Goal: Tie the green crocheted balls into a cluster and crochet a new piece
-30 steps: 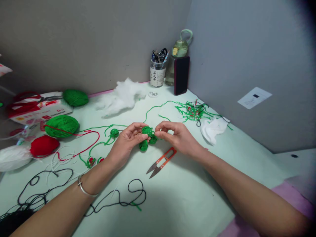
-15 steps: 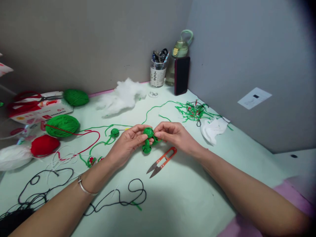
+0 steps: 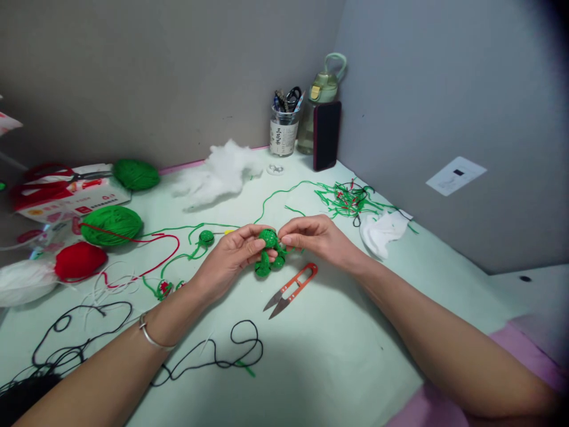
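Green toy (image 3: 268,238) in my grip

Black cord (image 3: 216,360) curls at seven o'clock from the toy, orange snips (image 3: 303,289) at five. My left hand (image 3: 237,254) grasps the toy; my right hand (image 3: 316,238), thumb to forefinger, pinches at its three o'clock side, on what I can't tell. White fluff (image 3: 224,173) lies beyond, at eleven

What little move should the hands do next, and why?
Maybe the right hand should gently pull outward while the left hand steadies the green crocheted piece. The left hand grips it, and the right hand is pinched at its side, though what it pinches is too small to tell.
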`<act>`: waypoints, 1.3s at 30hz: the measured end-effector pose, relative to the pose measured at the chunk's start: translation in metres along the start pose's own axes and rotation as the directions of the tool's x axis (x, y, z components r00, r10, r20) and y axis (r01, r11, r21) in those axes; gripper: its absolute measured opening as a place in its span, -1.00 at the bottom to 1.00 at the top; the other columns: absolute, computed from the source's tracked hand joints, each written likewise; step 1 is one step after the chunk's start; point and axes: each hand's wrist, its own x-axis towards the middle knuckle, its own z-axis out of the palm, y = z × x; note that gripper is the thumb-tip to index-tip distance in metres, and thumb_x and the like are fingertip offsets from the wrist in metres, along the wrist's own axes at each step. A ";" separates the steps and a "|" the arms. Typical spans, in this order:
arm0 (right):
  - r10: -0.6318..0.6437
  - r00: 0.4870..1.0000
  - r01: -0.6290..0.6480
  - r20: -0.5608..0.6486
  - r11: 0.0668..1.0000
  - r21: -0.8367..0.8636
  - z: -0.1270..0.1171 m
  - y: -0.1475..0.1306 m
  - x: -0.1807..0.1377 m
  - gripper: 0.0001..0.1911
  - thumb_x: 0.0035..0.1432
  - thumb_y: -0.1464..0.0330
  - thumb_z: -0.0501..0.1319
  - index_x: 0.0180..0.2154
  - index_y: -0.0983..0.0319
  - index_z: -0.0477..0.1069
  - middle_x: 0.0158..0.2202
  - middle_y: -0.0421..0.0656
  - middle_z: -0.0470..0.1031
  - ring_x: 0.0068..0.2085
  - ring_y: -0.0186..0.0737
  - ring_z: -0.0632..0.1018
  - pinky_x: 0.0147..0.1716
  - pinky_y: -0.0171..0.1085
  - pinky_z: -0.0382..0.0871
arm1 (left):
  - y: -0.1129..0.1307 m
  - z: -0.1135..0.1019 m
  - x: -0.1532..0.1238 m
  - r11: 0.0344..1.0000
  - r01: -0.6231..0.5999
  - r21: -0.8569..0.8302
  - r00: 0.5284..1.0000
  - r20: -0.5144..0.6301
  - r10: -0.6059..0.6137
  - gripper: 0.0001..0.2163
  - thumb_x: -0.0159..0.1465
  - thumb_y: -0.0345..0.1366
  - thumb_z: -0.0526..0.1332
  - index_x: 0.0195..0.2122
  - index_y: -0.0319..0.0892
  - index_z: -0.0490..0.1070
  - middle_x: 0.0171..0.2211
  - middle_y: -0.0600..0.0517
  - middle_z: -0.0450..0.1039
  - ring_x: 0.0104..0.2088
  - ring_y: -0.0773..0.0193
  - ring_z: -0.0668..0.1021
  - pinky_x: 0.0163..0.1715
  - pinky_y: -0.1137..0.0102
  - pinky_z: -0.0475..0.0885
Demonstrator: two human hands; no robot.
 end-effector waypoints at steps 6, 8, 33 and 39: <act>0.063 0.993 -0.054 -0.097 0.995 0.089 0.014 0.003 0.001 -0.80 0.13 0.25 0.36 -0.36 0.27 0.49 -0.48 -0.24 0.48 -0.45 -0.38 0.42 -0.40 -0.34 0.32 | -0.002 0.003 0.000 0.999 -0.037 0.012 0.999 -0.027 0.037 -0.76 0.20 -0.21 0.41 -0.18 -0.22 0.50 -0.38 -0.01 0.58 -0.35 0.28 0.58 -0.34 0.43 0.44; 0.050 0.990 -0.040 -0.135 0.996 0.076 0.015 0.004 0.001 -0.81 0.13 0.27 0.36 -0.36 0.27 0.47 -0.49 -0.25 0.47 -0.46 -0.37 0.42 -0.42 -0.34 0.30 | -0.003 0.005 -0.001 0.998 -0.054 0.032 0.997 -0.046 0.056 -0.77 0.19 -0.23 0.41 -0.21 -0.22 0.49 -0.39 0.00 0.57 -0.36 0.30 0.57 -0.36 0.45 0.41; -0.038 0.998 0.042 0.050 0.997 -0.072 -0.019 0.007 0.004 -0.83 0.19 0.31 0.32 -0.20 0.19 0.65 -0.34 -0.19 0.47 -0.29 -0.29 0.47 -0.26 -0.24 0.33 | -0.001 0.003 0.000 1.000 -0.013 0.020 1.000 -0.026 0.013 -0.71 0.22 -0.23 0.38 -0.05 -0.15 0.48 -0.34 0.03 0.58 -0.31 0.28 0.60 -0.30 0.43 0.42; 0.106 0.993 -0.110 0.044 0.990 0.090 -0.011 0.008 0.006 -0.87 0.08 0.34 0.38 -0.31 0.27 0.61 -0.37 -0.20 0.54 -0.36 -0.34 0.46 -0.30 -0.28 0.32 | -0.004 0.000 0.001 1.000 0.018 0.006 1.000 -0.013 -0.018 -0.70 0.21 -0.22 0.40 -0.06 -0.17 0.49 -0.30 0.02 0.58 -0.32 0.30 0.62 -0.27 0.43 0.44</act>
